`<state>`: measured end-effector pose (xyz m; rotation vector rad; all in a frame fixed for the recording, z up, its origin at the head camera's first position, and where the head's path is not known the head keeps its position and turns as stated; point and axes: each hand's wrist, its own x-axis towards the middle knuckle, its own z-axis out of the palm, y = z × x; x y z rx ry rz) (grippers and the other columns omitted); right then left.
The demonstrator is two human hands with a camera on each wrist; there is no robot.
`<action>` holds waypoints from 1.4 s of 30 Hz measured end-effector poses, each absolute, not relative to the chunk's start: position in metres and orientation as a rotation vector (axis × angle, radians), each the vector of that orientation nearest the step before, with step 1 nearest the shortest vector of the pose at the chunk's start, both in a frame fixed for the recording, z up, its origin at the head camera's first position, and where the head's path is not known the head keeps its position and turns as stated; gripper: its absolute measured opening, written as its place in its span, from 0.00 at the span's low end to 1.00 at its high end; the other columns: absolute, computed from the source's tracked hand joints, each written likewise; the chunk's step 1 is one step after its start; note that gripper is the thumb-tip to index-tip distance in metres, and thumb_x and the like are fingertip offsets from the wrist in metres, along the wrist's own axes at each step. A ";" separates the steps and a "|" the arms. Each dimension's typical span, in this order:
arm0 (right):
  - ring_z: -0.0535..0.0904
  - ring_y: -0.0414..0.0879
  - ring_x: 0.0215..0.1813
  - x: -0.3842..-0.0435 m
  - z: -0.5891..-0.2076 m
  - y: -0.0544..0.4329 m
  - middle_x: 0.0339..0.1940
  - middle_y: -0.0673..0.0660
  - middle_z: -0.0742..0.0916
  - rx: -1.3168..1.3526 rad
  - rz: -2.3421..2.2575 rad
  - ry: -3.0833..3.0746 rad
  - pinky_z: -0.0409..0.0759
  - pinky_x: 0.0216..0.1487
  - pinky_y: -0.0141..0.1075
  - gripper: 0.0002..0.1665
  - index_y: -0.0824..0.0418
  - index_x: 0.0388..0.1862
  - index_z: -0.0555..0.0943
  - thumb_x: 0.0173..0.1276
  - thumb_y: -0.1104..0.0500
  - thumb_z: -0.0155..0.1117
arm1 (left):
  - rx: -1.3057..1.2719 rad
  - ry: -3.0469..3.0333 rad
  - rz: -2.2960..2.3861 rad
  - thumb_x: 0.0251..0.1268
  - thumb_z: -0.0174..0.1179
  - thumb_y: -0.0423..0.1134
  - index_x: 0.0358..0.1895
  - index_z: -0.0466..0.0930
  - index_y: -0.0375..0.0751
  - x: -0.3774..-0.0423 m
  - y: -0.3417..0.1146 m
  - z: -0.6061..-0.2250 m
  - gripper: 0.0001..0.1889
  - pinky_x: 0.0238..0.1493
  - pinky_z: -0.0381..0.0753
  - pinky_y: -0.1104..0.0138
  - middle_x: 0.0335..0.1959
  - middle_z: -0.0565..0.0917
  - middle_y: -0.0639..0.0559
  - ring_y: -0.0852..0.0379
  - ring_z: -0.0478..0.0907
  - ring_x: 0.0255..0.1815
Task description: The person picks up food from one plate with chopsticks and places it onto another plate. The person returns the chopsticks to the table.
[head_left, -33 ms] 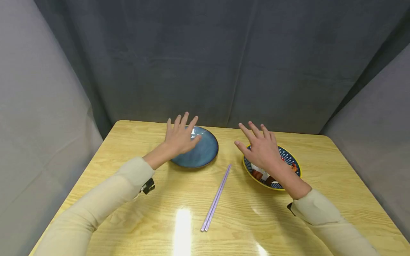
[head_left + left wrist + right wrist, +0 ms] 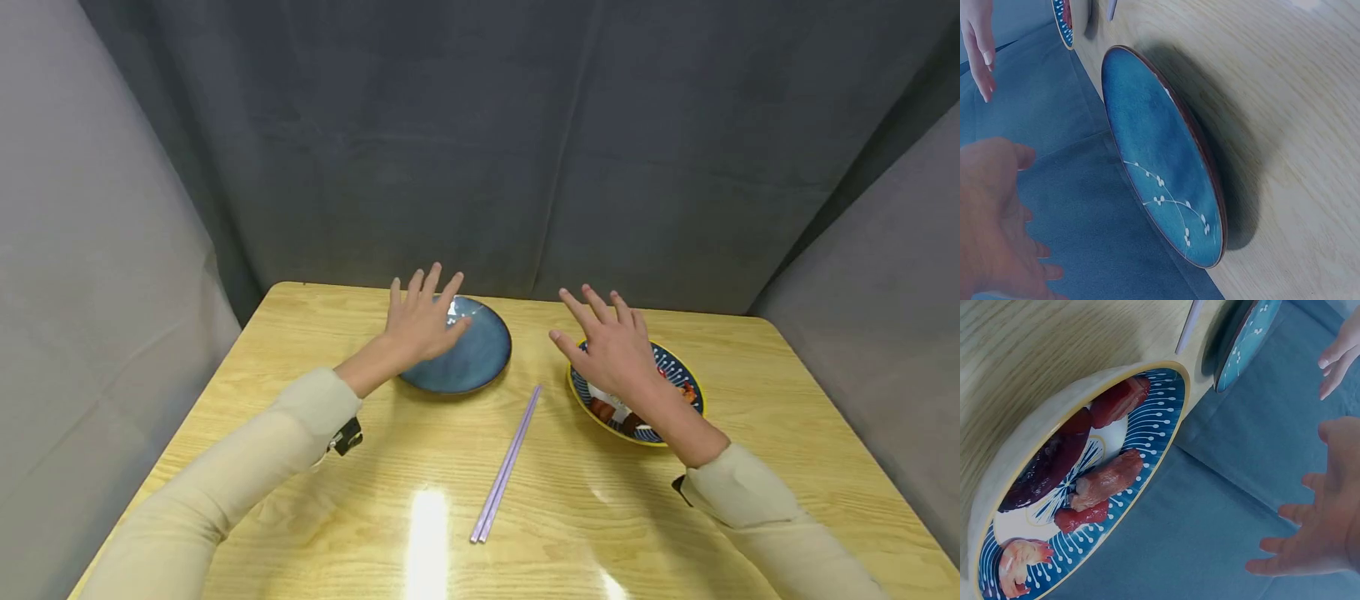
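Observation:
My left hand (image 2: pixel 420 325) hovers with spread fingers over a blue plate (image 2: pixel 480 354) and holds nothing. In the left wrist view the plate (image 2: pixel 1147 125) shows a brown rim and white sprigs of blossom. Above a patterned bowl (image 2: pixel 675 371) with a yellow rim, my right hand (image 2: pixel 615 354) is likewise spread and holds nothing. The right wrist view shows pieces of meat (image 2: pixel 1107 478), a dark glossy piece (image 2: pixel 1047 465) and a shrimp (image 2: pixel 1019 565) in that bowl. Between plate and bowl a pair of light purple chopsticks (image 2: pixel 506 467) lies side by side on the table.
The wooden table (image 2: pixel 360 517) has rounded far corners and bright light reflections near its front. A dark grey curtain (image 2: pixel 480 150) hangs behind it, with paler cloth walls (image 2: pixel 97 275) at the left and right.

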<state>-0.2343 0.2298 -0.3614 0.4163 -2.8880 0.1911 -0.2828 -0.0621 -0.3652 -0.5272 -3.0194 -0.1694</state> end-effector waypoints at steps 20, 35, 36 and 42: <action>0.68 0.63 0.68 -0.211 -0.377 0.223 0.66 0.63 0.76 0.708 0.346 -2.771 0.69 0.64 0.59 0.34 0.57 0.72 0.71 0.71 0.47 0.65 | -0.422 -3.087 -0.331 0.80 0.41 0.53 0.75 0.50 0.24 -0.282 -0.094 -0.389 0.36 0.63 0.67 0.45 0.72 0.60 0.32 0.38 0.59 0.71; 0.80 0.53 0.56 -0.196 -0.387 0.210 0.58 0.57 0.82 0.874 0.446 -2.767 0.81 0.51 0.48 0.26 0.58 0.65 0.77 0.71 0.52 0.67 | -0.437 -3.101 -0.359 0.81 0.38 0.46 0.66 0.59 0.19 -0.282 -0.122 -0.415 0.29 0.52 0.74 0.47 0.58 0.69 0.31 0.39 0.69 0.57; 0.81 0.53 0.56 -0.195 -0.388 0.210 0.57 0.57 0.82 0.884 0.443 -2.765 0.81 0.51 0.47 0.26 0.58 0.65 0.78 0.70 0.53 0.67 | -0.441 -3.102 -0.355 0.81 0.38 0.46 0.65 0.60 0.18 -0.281 -0.123 -0.416 0.28 0.51 0.74 0.47 0.56 0.69 0.31 0.39 0.69 0.55; 0.83 0.53 0.51 -0.191 -0.395 0.207 0.54 0.58 0.83 0.947 0.421 -2.733 0.81 0.49 0.47 0.24 0.61 0.60 0.80 0.66 0.56 0.71 | -0.422 -3.086 -0.309 0.80 0.41 0.44 0.59 0.65 0.18 -0.281 -0.128 -0.423 0.25 0.50 0.74 0.46 0.51 0.70 0.32 0.39 0.70 0.52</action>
